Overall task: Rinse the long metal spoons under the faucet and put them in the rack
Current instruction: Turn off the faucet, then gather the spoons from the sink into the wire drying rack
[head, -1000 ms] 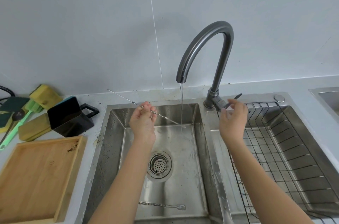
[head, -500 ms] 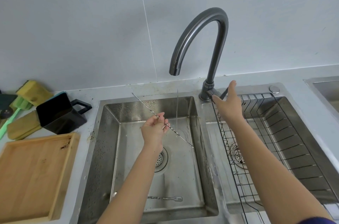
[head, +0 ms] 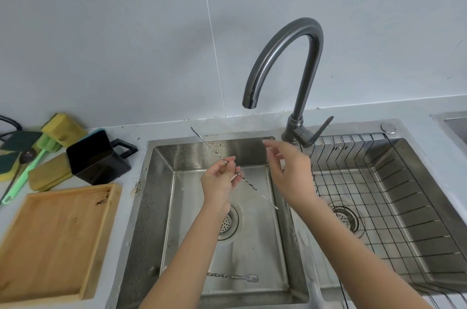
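Observation:
My left hand [head: 221,181] pinches a long twisted metal spoon [head: 249,184] near its middle, held slantwise over the left sink basin [head: 161,207]. Its thin end points up left past the basin's back rim. My right hand [head: 290,174] hovers open just right of the spoon, fingers spread, holding nothing. The dark curved faucet [head: 285,56] stands behind; no water runs from its spout. Its lever [head: 321,130] points right. A second long utensil [head: 233,277] lies on the basin floor near the front. The wire rack [head: 394,202] fills the right basin.
A black handled cup [head: 97,157] lies tipped on the counter at left, beside sponges [head: 63,129] and a green brush [head: 27,172]. A wooden tray [head: 50,243] sits at the front left. The drain strainer [head: 228,222] is under my left wrist.
The water stream thinned and stopped. My right hand left the faucet lever and came down left toward the spoon. My left hand lowered the spoon slightly toward the basin's middle.

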